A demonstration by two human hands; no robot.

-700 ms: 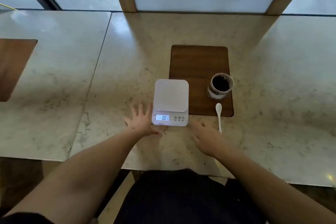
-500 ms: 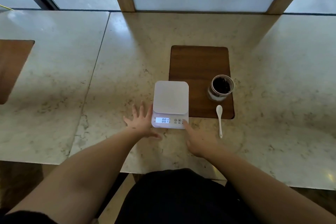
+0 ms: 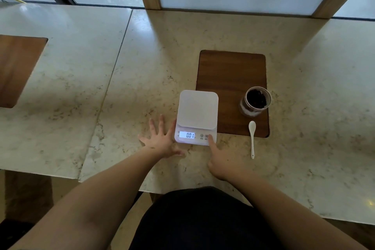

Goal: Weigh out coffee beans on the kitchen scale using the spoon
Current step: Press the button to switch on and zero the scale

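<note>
Scale sits white and rectangular on the marble tabletop, its far right corner over the edge of a wooden inlay; the platform is bare and the lit display reads 00.1. The right hand is curled with only the index finger out, its tip on the rightmost button of the panel, likely zeroing the reading. The left hand lies flat and open, fingers spread, holding nothing, just beside the scale's left edge as if steadying it.

The white spoon lies to the right of the right hand, long axis running roughly near to far, bowl at the far end on the inlay, handle end toward the person on the marble. The right hand is clearly nearer it. The jar of coffee beans stands open just beyond the bowl, near the inlay's right edge. Open marble surrounds the spoon's handle, so a sideways reach looks unobstructed.
</note>
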